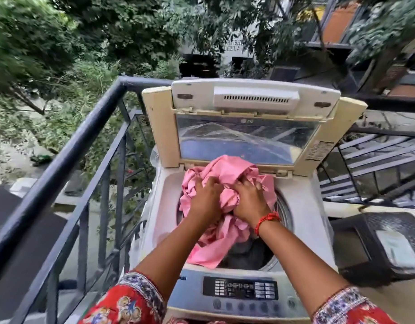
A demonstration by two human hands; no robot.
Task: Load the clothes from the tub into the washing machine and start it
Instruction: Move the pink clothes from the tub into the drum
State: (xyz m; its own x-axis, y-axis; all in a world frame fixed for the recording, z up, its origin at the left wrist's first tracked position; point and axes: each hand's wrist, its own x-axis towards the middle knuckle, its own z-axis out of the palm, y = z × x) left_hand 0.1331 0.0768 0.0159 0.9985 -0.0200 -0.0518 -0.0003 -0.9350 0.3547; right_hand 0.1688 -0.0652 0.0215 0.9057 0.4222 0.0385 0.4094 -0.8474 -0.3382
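A cream top-loading washing machine [302, 220] stands in front of me with its lid [246, 127] folded up at the back. A bunched pink cloth [227, 167] lies over the round drum opening and spills toward the front. My left hand [206, 199] and my right hand [249, 198] both press down on it, fingers dug into the folds. A red thread band circles my right wrist. Dark clothes [246, 253] show inside the drum under the pink cloth. The control panel [240, 291] with buttons runs along the near edge. The tub is not in view.
A dark metal balcony railing [68, 155] runs close along the machine's left side and behind it. A black box-like object [388, 244] sits on the ledge at the right. Trees and buildings lie beyond.
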